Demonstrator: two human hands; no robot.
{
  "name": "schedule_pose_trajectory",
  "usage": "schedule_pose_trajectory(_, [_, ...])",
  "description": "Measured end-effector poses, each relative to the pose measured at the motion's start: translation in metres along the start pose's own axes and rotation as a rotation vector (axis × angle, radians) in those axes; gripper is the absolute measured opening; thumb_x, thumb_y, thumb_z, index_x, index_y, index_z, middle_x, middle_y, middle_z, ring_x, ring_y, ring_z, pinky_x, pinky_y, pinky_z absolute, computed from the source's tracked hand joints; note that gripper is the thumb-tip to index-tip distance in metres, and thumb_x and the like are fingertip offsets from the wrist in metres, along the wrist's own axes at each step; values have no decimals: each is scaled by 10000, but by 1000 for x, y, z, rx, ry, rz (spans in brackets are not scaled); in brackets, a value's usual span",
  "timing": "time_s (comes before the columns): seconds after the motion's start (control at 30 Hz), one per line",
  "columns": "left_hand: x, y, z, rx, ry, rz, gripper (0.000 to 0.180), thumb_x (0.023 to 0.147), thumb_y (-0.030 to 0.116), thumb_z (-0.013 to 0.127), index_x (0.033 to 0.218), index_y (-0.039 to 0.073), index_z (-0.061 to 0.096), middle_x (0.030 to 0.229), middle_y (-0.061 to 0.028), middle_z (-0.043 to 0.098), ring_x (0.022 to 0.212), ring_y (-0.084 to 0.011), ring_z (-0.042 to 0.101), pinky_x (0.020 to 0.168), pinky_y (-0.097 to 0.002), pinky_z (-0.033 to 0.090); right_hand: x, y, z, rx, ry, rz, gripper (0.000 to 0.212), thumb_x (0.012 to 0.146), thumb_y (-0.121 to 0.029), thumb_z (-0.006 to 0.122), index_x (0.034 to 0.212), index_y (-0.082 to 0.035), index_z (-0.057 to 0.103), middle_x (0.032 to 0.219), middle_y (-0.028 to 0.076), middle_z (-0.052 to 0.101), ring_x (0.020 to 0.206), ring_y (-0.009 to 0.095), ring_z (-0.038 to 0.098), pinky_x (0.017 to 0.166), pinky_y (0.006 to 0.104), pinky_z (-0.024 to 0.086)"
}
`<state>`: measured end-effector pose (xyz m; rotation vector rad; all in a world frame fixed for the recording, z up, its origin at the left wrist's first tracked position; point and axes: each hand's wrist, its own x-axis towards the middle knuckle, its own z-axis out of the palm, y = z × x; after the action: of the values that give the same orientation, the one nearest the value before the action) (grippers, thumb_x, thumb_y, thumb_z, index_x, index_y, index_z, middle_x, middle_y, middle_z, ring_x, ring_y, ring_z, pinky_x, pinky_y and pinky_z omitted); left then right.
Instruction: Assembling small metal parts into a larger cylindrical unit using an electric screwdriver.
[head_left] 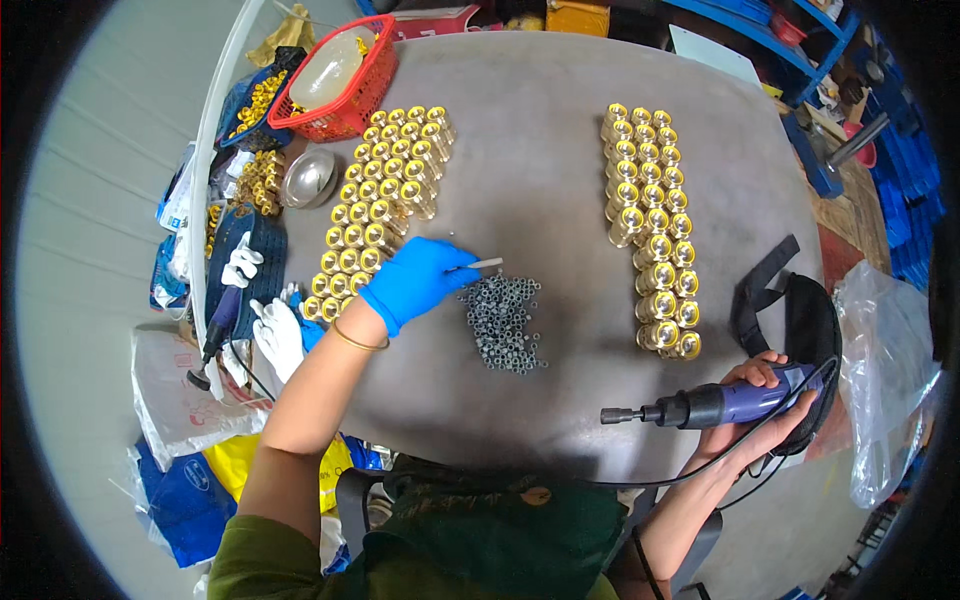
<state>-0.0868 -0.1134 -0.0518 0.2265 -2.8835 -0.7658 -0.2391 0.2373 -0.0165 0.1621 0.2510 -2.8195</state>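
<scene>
My left hand (418, 280), in a blue glove, is closed with a short, thin pale stick (487, 263) sticking out between the fingertips. Just below that stick lies a loose pile of small grey metal nuts (503, 325). Behind and left of the glove stand several rows of brass cylindrical fittings (402, 148), the glove hiding part of the nearest ones. A second block of such fittings (652, 195) stands to the right. My bare right hand (765, 425) grips a purple and black electric screwdriver (735, 402), its bit end pointing left above the table's near right part.
On the grey table (530, 140), a metal bowl (310, 179) and a red basket (378, 85) stand at the left edge. Another power tool (222, 318) hangs there beside white gloves (278, 335). A black pouch (812, 330) and clear plastic (885, 370) lie right. A cord (700, 470) trails nearby.
</scene>
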Motion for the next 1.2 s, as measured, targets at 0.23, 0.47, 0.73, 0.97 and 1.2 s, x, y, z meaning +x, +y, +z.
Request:
schedule_pose_trajectory(0.23, [5,10,-30,71,-11,-134,195,757,202,620,886,56,632,766,-138,610,650,-275,581,602,-350,461,0,0,5,-47,9,-18,493,776,-359,626,1011,32,442,913,138,497,682,149,486,617,266,436])
schedule_pose_trajectory(0.47, [23,-41,-69,-19,365,-267,245,769,237,632,847,8,593,703,-140,572,606,-204,534,588,-312,436,0,1,6,-79,4,-9,482,790,-373,606,1023,21,455,924,136,500,681,147,478,622,266,435])
schedule_pose_trajectory(0.73, [29,-43,-66,-34,263,-288,243,774,229,623,842,1,575,736,-150,567,649,-242,537,610,-323,431,2,3,6,-47,-7,11,482,795,-385,596,1019,21,463,932,146,508,690,148,476,629,269,434])
schedule_pose_trajectory(0.97, [24,-45,-53,338,251,-94,389,704,285,676,982,60,524,883,-135,526,816,-321,539,685,-393,443,2,3,5,-80,-12,5,490,794,-396,597,1016,21,466,927,157,517,684,151,476,626,269,433])
schedule_pose_trajectory(1.2, [20,-45,-58,258,22,-34,414,656,304,706,994,95,591,873,-154,566,809,-317,549,697,-402,448,3,7,10,-74,0,-1,486,786,-393,607,1003,21,474,914,144,509,670,147,465,621,265,428])
